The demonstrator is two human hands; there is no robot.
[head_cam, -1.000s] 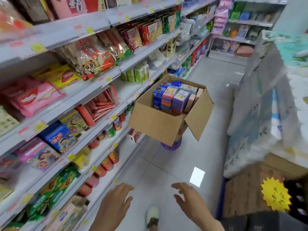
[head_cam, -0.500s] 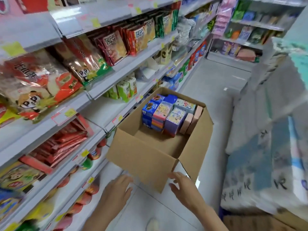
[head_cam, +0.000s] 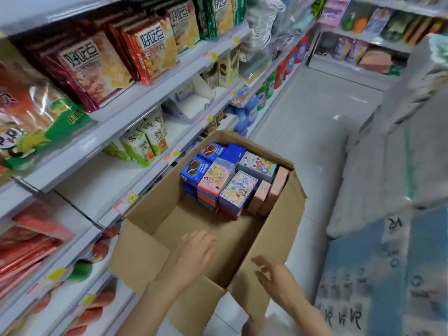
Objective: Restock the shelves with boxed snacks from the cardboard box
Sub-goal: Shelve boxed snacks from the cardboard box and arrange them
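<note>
Both hands are empty with fingers loosely spread: left hand (head_cam: 191, 253) reaches into the box (head_cam: 274, 229), right hand (head_cam: 274, 275) hovers by its near corner, probably to steady it. Snacks (head_cam: 225, 180) stand packed beyond the left hand, at its far end.

Motion smears the fingertips of my left hand (head_cam: 194, 253), low in the middle of the frame, so I can't tell whether they touch the cardboard box (head_cam: 283, 226). The same goes for my right hand (head_cam: 276, 275) by its near right flap. Both forearms run off the bottom edge. Only the top layer of boxed snacks (head_cam: 218, 180) shows; anything beneath is hidden. The price tags (head_cam: 124, 202) are too blurred to read. The panda bag (head_cam: 24, 132) is cut by the left edge, and the wrapped packs (head_cam: 388, 166) at right are blurred.
</note>
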